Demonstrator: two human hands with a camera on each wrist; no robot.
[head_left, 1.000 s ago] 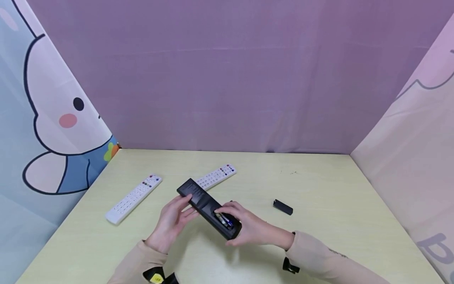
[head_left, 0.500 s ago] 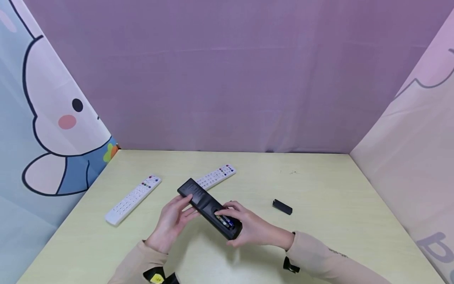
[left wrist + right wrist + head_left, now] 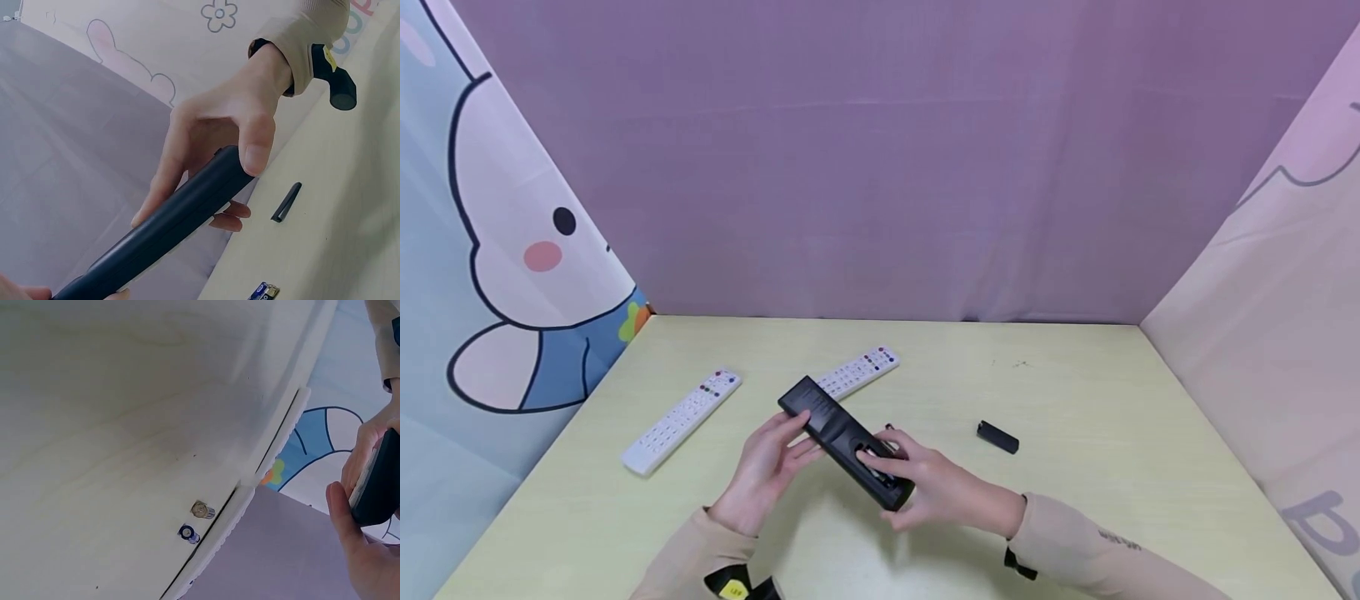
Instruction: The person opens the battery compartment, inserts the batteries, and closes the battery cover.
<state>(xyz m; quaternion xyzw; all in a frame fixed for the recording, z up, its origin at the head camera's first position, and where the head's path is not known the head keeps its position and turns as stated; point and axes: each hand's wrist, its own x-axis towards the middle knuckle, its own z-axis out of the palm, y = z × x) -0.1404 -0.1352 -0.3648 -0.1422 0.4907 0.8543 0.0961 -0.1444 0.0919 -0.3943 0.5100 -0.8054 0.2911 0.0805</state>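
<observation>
A remote control with a black back is held tilted above the table, back side up. My left hand grips its far end, thumb on the back and fingers beneath. My right hand holds the near end, one finger reaching over the uncovered battery compartment. Batteries show partly in that compartment; the finger covers the rest. In the left wrist view, the right hand's thumb presses the remote's end. The black battery cover lies on the table to the right.
Two white remotes lie buttons up: one at left, another behind the held remote. In the right wrist view, two loose batteries, one brownish and one blue, lie by a white remote's edge. Fabric walls border the table.
My right hand has shifted slightly right, its finger sliding a little down over the compartment. The held remote has moved slightly right too. My left hand keeps its grip.
</observation>
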